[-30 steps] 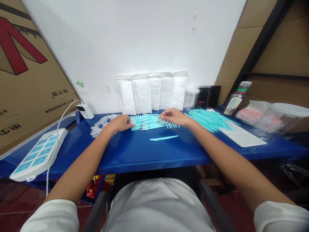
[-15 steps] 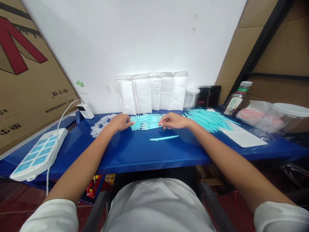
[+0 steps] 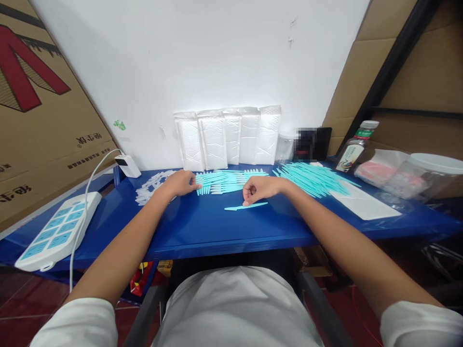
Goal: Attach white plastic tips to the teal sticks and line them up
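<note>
Low over the table, my right hand [image 3: 257, 189] is closed, its thumb and fingertips pinched at a single teal eyebrow razor [image 3: 231, 208] that lies flat near the front. Behind it, more teal razors [image 3: 226, 182] are laid in crossed groups. My left hand [image 3: 183, 183] has its fingers curled closed at the left end of these groups, touching the razors there; its grip is partly hidden. Left of that hand spreads a heap of small whitish translucent pieces [image 3: 146, 189]. A big loose pile of teal razors [image 3: 311, 178] lies to the right.
White padded mailers [image 3: 213, 140] lean on the wall behind the blue table [image 3: 217, 231]. At left are a power strip [image 3: 60, 231] and a white charger [image 3: 128, 166] with a cable. A bottle [image 3: 356, 147], clear jar [image 3: 434, 178] and white sheet [image 3: 365, 202] stand or lie at right.
My right hand has moved from the right end of the crossed razors toward me, down onto the single razor. My left hand stays in place.
</note>
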The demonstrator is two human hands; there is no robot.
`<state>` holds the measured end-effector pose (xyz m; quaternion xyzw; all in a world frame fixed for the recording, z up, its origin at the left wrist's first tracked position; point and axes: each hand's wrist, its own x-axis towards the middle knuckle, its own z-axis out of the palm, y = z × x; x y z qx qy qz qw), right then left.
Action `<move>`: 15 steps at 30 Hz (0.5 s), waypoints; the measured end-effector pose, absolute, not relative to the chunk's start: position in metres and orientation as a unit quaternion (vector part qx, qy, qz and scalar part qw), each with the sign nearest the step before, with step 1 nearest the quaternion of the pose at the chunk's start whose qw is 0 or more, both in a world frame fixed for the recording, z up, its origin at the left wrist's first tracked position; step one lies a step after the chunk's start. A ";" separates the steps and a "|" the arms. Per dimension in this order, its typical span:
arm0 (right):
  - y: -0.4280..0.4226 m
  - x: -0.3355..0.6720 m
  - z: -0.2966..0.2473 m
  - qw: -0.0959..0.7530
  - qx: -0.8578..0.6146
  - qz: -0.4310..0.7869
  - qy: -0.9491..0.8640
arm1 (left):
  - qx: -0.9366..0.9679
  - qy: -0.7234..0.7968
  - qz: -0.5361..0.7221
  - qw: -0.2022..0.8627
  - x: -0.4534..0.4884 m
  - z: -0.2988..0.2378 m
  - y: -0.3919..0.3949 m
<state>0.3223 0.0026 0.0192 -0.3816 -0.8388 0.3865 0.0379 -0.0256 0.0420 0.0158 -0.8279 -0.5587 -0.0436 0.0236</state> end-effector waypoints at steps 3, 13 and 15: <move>0.002 0.322 0.020 0.027 -0.378 0.385 -0.842 | -0.823 -0.565 -0.053 0.015 -0.027 0.022 0.040; 0.000 0.322 0.022 0.013 -0.377 0.390 -0.840 | -0.738 -0.650 0.048 -0.174 -0.094 0.059 0.039; 0.000 0.322 0.022 0.013 -0.381 0.388 -0.839 | -0.731 -0.649 0.061 -0.202 -0.097 0.058 0.037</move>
